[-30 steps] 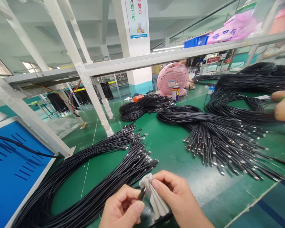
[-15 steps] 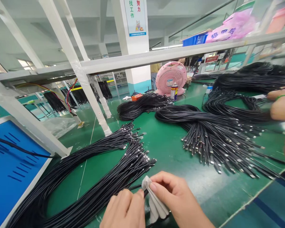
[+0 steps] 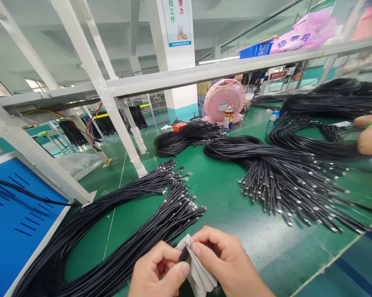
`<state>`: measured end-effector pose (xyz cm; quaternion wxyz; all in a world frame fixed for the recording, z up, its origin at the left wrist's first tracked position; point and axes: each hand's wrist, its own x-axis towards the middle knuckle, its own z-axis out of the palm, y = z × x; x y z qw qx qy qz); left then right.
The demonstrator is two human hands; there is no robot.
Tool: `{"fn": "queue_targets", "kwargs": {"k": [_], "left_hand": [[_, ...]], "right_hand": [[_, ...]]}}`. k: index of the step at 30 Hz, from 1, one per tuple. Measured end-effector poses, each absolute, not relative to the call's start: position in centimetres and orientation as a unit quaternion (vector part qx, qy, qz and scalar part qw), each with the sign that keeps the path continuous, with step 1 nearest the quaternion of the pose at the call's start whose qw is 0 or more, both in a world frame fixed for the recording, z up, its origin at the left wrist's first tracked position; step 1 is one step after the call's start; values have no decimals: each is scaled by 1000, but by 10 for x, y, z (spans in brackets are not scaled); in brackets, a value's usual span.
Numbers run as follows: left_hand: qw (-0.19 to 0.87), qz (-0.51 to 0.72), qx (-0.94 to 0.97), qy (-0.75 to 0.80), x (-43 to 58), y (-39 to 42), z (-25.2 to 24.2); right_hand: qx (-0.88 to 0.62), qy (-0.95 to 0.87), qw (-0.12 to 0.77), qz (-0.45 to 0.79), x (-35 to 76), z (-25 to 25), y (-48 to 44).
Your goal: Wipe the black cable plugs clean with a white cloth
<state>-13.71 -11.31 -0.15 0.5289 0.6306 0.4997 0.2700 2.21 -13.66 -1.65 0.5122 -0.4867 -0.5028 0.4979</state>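
Note:
Low in the middle of the head view, my left hand (image 3: 161, 266) pinches a black cable connector (image 3: 183, 254) between thumb and fingers. My right hand (image 3: 224, 260) is closed on a pale grey cloth (image 3: 201, 274), which folds around the connector's far side and hangs down between my hands. The rest of that cable is mostly hidden by my fingers. Just beyond and left of my hands lies a long looped bundle of black cables (image 3: 133, 241), its metal-tipped plugs pointing away to the right.
More black cable bundles (image 3: 275, 165) lie on the green table (image 3: 223, 206). A pink fan (image 3: 224, 101) and a spray can (image 3: 228, 118) stand at the back. A blue box (image 3: 34, 222) and white frame posts (image 3: 111, 111) are at left. Another person's hand (image 3: 371, 134) works at right.
My left hand has turned so its thumb shows, and more of the black connector is visible. The cloth has shifted around it. The other person's hand has moved slightly right.

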Motion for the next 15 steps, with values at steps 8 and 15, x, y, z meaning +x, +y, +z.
{"fn": "queue_targets", "kwargs": {"k": [8, 15], "left_hand": [[658, 297, 528, 447, -138, -110, -8], [434, 343, 686, 472, -139, -117, -13]], "right_hand": [[-504, -477, 515, 503, 24, -20, -136], [-481, -454, 534, 527, 26, -17, -138]]}}
